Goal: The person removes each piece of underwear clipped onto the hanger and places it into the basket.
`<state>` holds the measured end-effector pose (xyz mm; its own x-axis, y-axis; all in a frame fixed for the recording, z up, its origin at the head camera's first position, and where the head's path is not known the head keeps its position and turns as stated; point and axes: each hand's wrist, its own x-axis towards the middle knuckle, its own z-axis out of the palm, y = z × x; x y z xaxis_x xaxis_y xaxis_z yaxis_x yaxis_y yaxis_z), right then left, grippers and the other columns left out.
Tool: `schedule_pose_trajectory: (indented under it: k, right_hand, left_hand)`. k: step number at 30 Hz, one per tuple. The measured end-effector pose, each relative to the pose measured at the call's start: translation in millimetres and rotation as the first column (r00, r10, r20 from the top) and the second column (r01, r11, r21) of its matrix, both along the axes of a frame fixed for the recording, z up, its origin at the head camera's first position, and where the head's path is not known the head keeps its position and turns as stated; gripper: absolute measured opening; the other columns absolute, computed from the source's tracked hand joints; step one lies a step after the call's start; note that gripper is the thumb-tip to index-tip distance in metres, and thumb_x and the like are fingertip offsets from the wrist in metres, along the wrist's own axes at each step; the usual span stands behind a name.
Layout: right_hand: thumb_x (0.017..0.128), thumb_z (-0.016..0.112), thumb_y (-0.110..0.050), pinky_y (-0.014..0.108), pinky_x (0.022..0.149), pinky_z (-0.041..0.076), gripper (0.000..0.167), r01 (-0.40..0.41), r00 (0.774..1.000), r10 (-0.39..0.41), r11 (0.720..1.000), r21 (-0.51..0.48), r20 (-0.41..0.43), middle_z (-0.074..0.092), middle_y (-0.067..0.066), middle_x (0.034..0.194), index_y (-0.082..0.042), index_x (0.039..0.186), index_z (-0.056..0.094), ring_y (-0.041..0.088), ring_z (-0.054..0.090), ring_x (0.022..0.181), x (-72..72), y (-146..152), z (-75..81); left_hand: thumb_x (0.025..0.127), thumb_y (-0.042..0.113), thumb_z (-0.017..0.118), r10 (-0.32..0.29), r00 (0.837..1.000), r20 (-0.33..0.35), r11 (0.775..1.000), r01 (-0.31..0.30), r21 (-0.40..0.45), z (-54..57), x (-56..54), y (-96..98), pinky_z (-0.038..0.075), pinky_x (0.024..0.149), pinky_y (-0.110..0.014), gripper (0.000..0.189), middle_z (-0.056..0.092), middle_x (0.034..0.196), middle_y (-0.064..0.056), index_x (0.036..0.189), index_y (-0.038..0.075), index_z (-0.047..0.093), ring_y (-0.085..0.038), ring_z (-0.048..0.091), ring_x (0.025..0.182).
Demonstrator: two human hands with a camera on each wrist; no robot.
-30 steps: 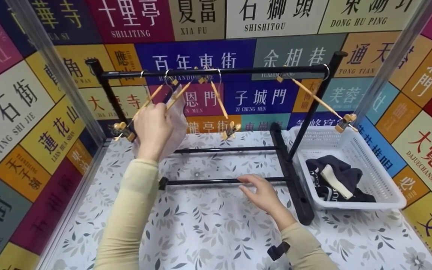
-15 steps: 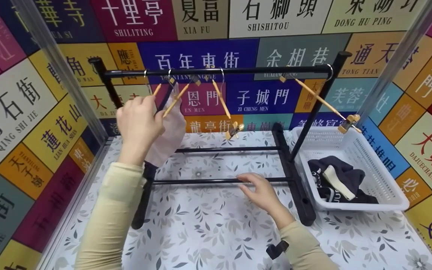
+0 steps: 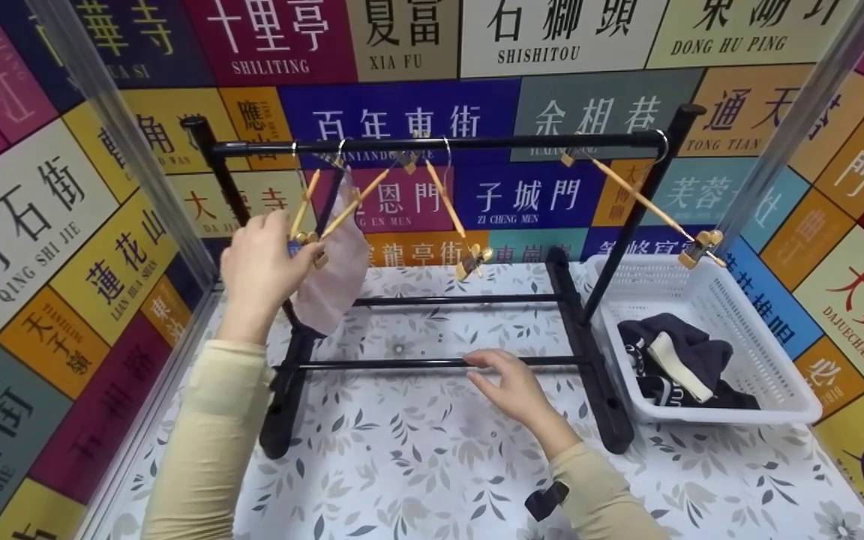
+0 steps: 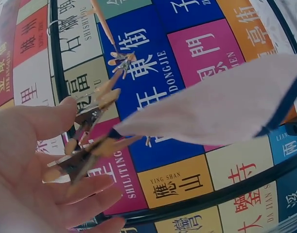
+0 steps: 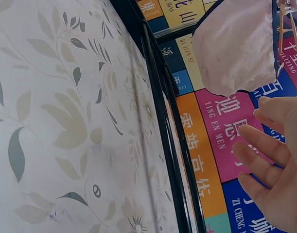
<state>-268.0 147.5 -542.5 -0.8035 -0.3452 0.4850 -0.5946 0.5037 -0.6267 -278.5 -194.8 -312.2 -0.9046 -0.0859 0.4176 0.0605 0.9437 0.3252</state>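
Note:
A black rack carries several clip hangers. From one near its left end hangs a pale pink cloth with dark blue edging, also large in the left wrist view. My left hand is at the front ends of the two leftmost hangers, beside a gold clip. In the left wrist view its thumb and fingers are spread apart around two clips; whether they touch them I cannot tell. My right hand hovers near the lower crossbar, fingers loosely bent, holding nothing.
A white plastic basket with dark clothes stands at the right of the rack. Another hanger hangs mid-rail and one more at the right end. Lettered walls enclose the leaf-patterned surface.
My left hand has moved left, off the pink cloth, and its fingers have loosened beside the clips. The cloth now hangs in fuller view. My right hand has barely moved.

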Motion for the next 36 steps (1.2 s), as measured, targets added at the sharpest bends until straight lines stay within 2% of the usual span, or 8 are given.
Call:
schedule_pose_trajectory:
  k: [4,7,15,21,30,36]
  right_hand:
    - [0.091,0.072,-0.015,0.04,0.095,0.048,0.026,-0.013,1.0,0.013,1.0,-0.004,0.002,0.07,0.005,0.113,-0.007,0.115,0.07,0.023,0.065,0.104,1.0,-1,-2.1]
    - [0.091,0.071,-0.015,0.04,0.094,0.049,0.026,-0.014,1.0,0.014,1.0,-0.001,0.004,0.069,0.005,0.114,-0.007,0.116,0.069,0.023,0.065,0.103,1.5,-1,-4.0]
    - [0.091,0.071,-0.014,0.041,0.095,0.048,0.027,-0.008,1.0,0.008,1.0,0.0,0.028,0.069,0.004,0.114,-0.008,0.117,0.069,0.022,0.065,0.104,2.7,-1,-5.5]
    - [0.09,0.072,-0.014,0.04,0.094,0.049,0.026,-0.005,1.0,0.005,1.0,0.005,0.03,0.069,0.003,0.113,-0.009,0.116,0.069,0.022,0.065,0.103,3.3,-3,-5.4]
    - [0.092,0.071,-0.015,0.039,0.093,0.049,0.025,-0.019,0.999,0.018,1.0,0.025,0.035,0.069,0.004,0.114,-0.009,0.116,0.069,0.021,0.065,0.104,-2.8,-10,-1.5]
    - [0.092,0.07,-0.014,0.041,0.096,0.048,0.029,-0.034,0.997,0.029,0.997,0.067,0.071,0.068,0.005,0.117,-0.009,0.12,0.067,0.023,0.064,0.108,-9.8,-17,1.7]
  left_hand:
    - [0.09,0.047,0.069,-0.008,0.997,0.07,0.998,0.004,0.056,-1.8,1.1,-5.2,0.049,0.08,-0.056,0.066,0.06,0.115,-0.022,0.134,0.001,0.052,-0.04,0.058,0.101]
    - [0.091,0.05,0.066,-0.019,0.995,0.096,0.996,0.01,0.088,-4.0,2.3,-9.0,0.049,0.08,-0.055,0.07,0.06,0.116,-0.022,0.138,0.001,0.05,-0.038,0.059,0.1]
    - [0.097,0.049,0.057,-0.027,0.995,0.091,0.994,0.017,0.112,-8.8,3.3,-19.2,0.046,0.066,-0.048,0.054,0.062,0.096,-0.016,0.127,0.004,0.057,-0.032,0.059,0.082]
    - [0.097,0.035,0.062,-0.011,0.996,0.083,0.993,0.001,0.118,-11.2,3.6,-27.3,0.048,0.069,-0.051,0.047,0.065,0.098,-0.018,0.131,0.003,0.057,-0.034,0.061,0.083]
    - [0.096,0.024,0.064,0.05,0.998,0.047,0.993,-0.055,0.106,-10.9,0.6,-31.4,0.049,0.061,-0.046,0.028,0.069,0.098,-0.018,0.113,0.002,0.067,-0.032,0.064,0.075]
    - [0.097,0.019,0.06,0.084,0.996,0.019,0.991,-0.085,0.106,-11.7,-1.6,-32.4,0.049,0.065,-0.049,0.024,0.07,0.1,-0.019,0.11,0.001,0.069,-0.036,0.064,0.078]
